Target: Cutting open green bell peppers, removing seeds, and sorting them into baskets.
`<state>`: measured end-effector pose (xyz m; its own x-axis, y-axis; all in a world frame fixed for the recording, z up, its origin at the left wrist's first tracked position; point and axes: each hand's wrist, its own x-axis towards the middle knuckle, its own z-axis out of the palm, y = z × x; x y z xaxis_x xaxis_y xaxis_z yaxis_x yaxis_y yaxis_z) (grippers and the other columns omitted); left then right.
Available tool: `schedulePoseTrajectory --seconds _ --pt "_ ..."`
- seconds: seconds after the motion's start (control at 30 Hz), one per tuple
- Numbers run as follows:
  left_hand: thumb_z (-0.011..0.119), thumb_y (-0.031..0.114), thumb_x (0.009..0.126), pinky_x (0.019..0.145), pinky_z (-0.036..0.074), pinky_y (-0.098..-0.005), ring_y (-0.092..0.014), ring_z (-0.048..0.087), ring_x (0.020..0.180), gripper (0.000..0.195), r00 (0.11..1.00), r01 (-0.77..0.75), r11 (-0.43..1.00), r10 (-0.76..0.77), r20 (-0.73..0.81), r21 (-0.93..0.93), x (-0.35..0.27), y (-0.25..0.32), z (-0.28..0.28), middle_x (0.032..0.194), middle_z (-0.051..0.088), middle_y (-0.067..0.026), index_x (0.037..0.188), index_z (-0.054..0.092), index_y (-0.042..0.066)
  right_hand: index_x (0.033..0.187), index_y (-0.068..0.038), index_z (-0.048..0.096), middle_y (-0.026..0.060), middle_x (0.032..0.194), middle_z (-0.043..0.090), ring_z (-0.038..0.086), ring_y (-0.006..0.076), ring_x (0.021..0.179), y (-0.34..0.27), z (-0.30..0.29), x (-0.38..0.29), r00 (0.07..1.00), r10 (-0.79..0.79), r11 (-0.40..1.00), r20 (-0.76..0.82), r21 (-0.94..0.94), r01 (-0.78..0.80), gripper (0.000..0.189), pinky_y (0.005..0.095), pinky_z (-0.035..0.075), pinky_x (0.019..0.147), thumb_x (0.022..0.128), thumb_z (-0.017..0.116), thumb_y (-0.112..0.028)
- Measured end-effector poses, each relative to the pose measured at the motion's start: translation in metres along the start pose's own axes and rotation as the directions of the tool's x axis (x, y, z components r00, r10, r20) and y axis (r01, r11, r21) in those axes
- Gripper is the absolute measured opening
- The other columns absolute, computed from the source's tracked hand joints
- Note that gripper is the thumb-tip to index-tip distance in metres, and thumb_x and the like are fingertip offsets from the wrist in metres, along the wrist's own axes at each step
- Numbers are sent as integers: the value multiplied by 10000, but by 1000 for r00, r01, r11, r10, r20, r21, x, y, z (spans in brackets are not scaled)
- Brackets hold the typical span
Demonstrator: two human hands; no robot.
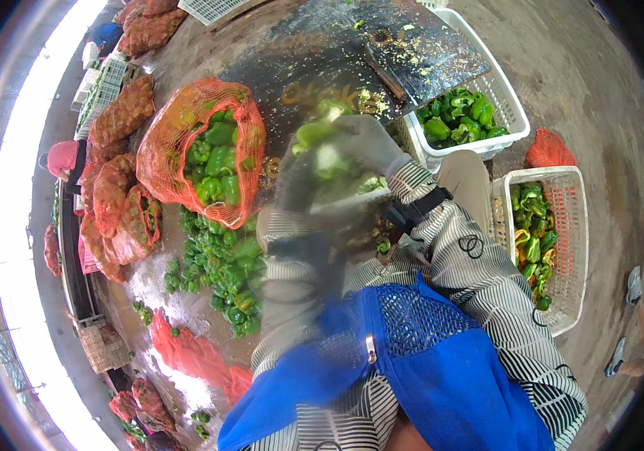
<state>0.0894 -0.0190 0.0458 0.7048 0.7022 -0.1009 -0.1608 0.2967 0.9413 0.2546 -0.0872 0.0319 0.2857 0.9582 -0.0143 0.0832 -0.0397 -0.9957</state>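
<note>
Both my hands wear grey gloves and meet at the near edge of a dark, wet board (310, 70). Blurred green bell peppers (316, 134) lie between them. My right hand (370, 141) is closed around a green pepper piece with pale flesh showing. My left hand (296, 175) is on the other side, too blurred to show what its fingers hold. Pale scraps and seeds dot the board, where a knife-like tool with a brown handle (390, 83) lies. Left of my hands stands an open red mesh sack (155, 152) full of green bell peppers (221, 160).
A white crate (516, 115) of green peppers stands at upper right. Another white crate (580, 242) below it holds mixed green and orange peppers. Loose green peppers (209, 253) cover floor at left. Filled sacks (121, 113) line the far left, near a person in pink (63, 159).
</note>
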Motion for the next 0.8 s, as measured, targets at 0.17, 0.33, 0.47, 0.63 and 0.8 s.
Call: schedulePoseTrajectory --seconds 0.17,0.33,0.47,0.63,0.8 --pt "591 128 933 868 543 -325 -223 647 1034 371 991 66 998 -65 -116 4 -21 10 -5 1147 645 -114 1276 543 -5 912 -6 701 56 657 598 559 132 564 -28 1 -19 997 72 997 36 17 -72 253 289 508 574 918 584 -230" --pt "588 80 913 876 552 -351 -232 653 1033 366 998 55 998 -55 -30 13 -21 -10 -33 1165 646 -107 1269 552 3 1119 18 658 56 768 655 583 58 568 -19 -1 -22 967 187 931 175 282 -231 262 219 481 491 903 662 -130" --pt "637 57 883 879 544 -347 -232 636 1053 394 956 -289 813 220 192 506 -18 -16 -39 1218 611 -94 1269 559 48 1139 36 642 84 780 655 577 75 560 -15 1 -29 963 224 878 152 398 -267 276 229 478 488 895 653 -92" --pt "717 100 867 712 512 -251 -135 613 998 552 938 337 885 -284 -202 322 -9 -12 -18 1221 586 -58 1368 486 125 1226 -21 614 127 859 665 642 231 749 47 -26 -26 923 325 843 -208 -378 -382 406 354 533 731 860 657 -191" --pt "745 101 835 800 544 -293 -174 622 1030 529 936 291 668 -52 -348 684 51 -63 -68 1192 625 -86 1315 525 77 1309 -65 558 181 1275 599 563 339 1183 75 -31 -10 939 171 834 -299 -464 -299 499 399 429 1022 844 651 -220"
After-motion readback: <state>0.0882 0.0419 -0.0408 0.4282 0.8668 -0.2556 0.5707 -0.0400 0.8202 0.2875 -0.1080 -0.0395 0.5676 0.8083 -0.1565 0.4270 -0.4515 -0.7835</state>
